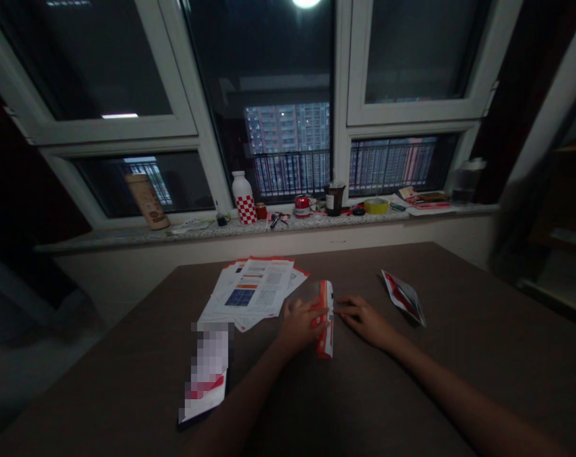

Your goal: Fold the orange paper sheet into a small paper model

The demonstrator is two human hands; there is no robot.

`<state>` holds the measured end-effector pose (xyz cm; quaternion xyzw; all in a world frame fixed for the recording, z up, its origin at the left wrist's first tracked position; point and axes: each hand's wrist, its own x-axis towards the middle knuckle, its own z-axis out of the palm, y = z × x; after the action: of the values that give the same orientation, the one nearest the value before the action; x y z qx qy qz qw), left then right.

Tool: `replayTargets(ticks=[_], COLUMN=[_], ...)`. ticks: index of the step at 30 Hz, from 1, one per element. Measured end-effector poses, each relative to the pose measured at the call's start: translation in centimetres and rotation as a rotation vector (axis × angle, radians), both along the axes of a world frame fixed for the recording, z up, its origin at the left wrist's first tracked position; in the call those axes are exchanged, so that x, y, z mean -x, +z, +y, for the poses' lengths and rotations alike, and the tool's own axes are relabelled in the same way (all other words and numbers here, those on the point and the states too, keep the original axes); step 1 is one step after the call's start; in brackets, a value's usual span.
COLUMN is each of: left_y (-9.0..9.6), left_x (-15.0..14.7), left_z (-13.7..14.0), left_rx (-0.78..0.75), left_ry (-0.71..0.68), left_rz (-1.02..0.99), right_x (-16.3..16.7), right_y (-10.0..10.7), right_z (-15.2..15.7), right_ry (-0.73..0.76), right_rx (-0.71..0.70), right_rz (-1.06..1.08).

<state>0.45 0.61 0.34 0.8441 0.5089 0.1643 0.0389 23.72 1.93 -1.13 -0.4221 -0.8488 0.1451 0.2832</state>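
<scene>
A folded sheet of paper (326, 346), red-orange and white, lies as a narrow upright strip on the dark table in front of me. My left hand (301, 325) rests on it from the left, fingers spread and stretched across its surface. At its right edge, my right hand (362, 319) has its fingers extended, with the tips touching or very close to the paper. Neither hand is wrapped round anything. Beyond my left hand is a fanned stack of printed sheets (263, 289) with orange edges. Off to the right stands a folded paper piece (403, 298), partly opened, red and white.
A phone-like slab (206, 374), its upper face pixelated, lies at the table's left front. Along the windowsill (197, 233) stand a tan tumbler (147, 202), a checkered bottle (244, 200), a red tin (301, 206), a dark cup (334, 200) and yellow tape (376, 206).
</scene>
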Motion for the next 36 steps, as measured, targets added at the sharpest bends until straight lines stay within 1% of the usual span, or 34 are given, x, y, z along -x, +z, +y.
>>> replayTargets(ticks=[3,7,15,30,36], left_y=[0.12,0.19,0.22,0.41,0.32], left_x=[-0.08,-0.28,-0.49,-0.54,-0.57], left_z=[-0.26,-0.65,-0.86,-0.93,-0.9], left_rx=[-0.014,-0.042,-0.048,-0.045,-0.055], left_ry=[-0.01,0.006,0.009,0.007,0.004], left_rz=[0.011,0.034,0.042,0.036,0.004], right_x=[-0.08,-0.09,-0.08,-0.03,0.14], right_y=[-0.15,-0.19,0.24,-0.21,0.07], right_z=[0.14,0.04,-0.24,0.05,-0.07], right_ry=[-0.018,-0.025,0.019,-0.016,-0.018], right_rx=[0.026,0.023,-0.018,0.011,0.025], right_rz=[0.046,0.022,-0.03,-0.025,-0.019])
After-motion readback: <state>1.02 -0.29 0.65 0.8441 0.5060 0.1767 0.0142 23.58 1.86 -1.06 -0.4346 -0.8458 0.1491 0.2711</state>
